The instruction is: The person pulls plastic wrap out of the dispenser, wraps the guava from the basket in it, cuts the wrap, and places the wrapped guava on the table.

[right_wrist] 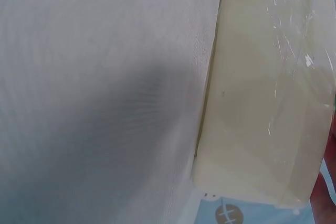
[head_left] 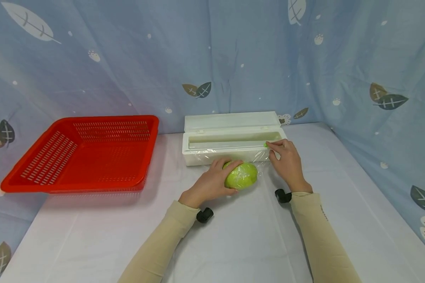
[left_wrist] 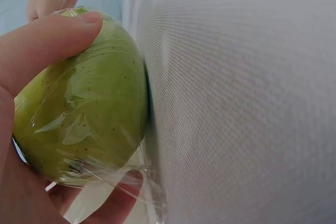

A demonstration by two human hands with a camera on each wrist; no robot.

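Observation:
A green speckled fruit [head_left: 243, 177], wrapped in clear cling film, rests on the table in front of the white cling film dispenser [head_left: 194, 158]. My left hand [head_left: 214, 179] grips it from the left; in the left wrist view the thumb lies over the top of the fruit [left_wrist: 100, 103]. Film [head_left: 263, 156] runs from the fruit up over the dispenser's front edge. At the right end of that edge, my right hand [head_left: 287, 163] pinches a small green slider [head_left: 266, 144]. In the right wrist view the dispenser's front [right_wrist: 252, 108] shows wrinkled film, with only part of the fingers visible.
The dispenser's lid [head_left: 233, 120] stands raised at the back, against a blue patterned curtain [head_left: 233, 51]. To the left is a red plastic basket [head_left: 92, 185]. A white cloth [head_left: 233, 243] covers the table.

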